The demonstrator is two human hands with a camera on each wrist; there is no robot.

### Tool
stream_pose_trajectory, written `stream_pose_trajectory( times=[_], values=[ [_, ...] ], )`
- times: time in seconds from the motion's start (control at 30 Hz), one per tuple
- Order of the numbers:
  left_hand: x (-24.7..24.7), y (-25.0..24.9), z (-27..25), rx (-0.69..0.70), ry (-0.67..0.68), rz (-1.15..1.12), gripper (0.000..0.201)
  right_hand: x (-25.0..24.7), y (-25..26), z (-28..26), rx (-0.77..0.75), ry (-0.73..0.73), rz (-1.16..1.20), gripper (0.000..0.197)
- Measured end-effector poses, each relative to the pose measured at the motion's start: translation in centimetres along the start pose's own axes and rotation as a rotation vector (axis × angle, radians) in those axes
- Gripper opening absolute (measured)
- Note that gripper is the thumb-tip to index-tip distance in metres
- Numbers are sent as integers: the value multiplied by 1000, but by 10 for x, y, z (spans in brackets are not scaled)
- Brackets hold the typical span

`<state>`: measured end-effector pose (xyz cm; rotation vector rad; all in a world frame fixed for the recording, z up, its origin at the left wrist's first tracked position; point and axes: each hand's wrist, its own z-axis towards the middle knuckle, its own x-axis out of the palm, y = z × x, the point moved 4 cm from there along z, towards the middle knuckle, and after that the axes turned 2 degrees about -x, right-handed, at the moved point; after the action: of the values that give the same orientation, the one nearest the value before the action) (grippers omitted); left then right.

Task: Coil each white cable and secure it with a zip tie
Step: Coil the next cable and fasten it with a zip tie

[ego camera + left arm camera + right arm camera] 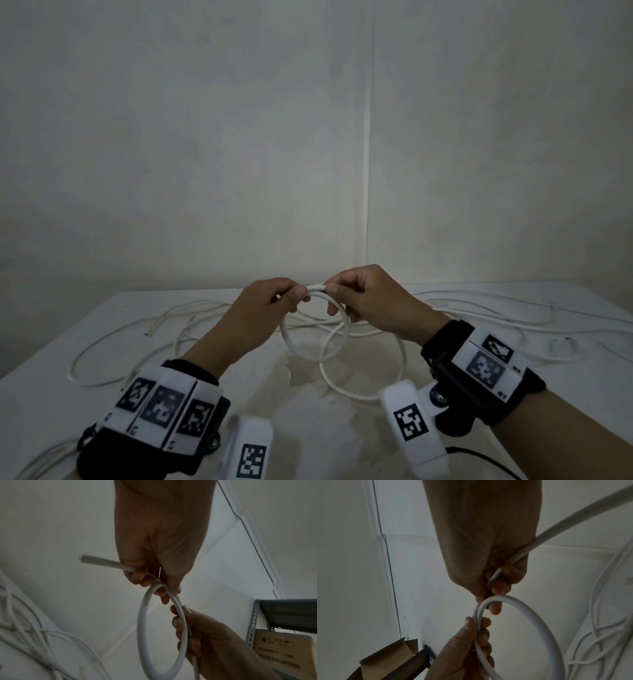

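Note:
Above the table both hands hold one white cable bent into a round loop (283,334). My left hand (301,295) pinches the top of the loop, and the cable's cut end (102,562) sticks out past its fingers. My right hand (331,291) grips the same spot from the other side; the cable's long run (573,517) passes through its curled fingers and drops to the table. In the wrist views the loop (141,622) (503,598) hangs below the two hands. No zip tie shows in any view.
Several loose white cables (102,346) sprawl across the white table (565,394), one forming a ring (401,363) under the hands. A wall corner stands behind. A metal shelf (254,622) with a cardboard box (283,654) is off to one side.

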<state>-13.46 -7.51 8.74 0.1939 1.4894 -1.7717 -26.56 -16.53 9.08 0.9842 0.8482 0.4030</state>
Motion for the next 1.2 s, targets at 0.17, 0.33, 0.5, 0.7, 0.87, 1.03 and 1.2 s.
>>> stream_pose_trajectory(
  times=[0.17, 0.33, 0.5, 0.7, 0.87, 1.03, 1.2],
  values=[
    [0, -3, -2, 18, -73, -26, 20, 0, 6, -5, 9, -5, 25, 26],
    [0, -7, -1, 29, -111, -54, 18, -2, 8, -4, -35, -51, 1, 24],
    [-2, -4, -4, -23, -100, -29, 20, -2, 3, -4, 5, -46, 15, 24],
    [-10, 1, -12, -85, -91, -31, 19, 4, -4, -2, 50, -37, 64, 19],
    [-18, 8, -12, -119, -131, -91, 22, 9, 0, 1, 47, -31, 58, 18],
    [-27, 19, -20, -238, -46, -200, 27, 4, -3, 0, 77, -58, 64, 21],
    [-26, 24, -28, -323, 102, -399, 23, 4, -7, -2, 116, -57, 93, 21]
  ],
)
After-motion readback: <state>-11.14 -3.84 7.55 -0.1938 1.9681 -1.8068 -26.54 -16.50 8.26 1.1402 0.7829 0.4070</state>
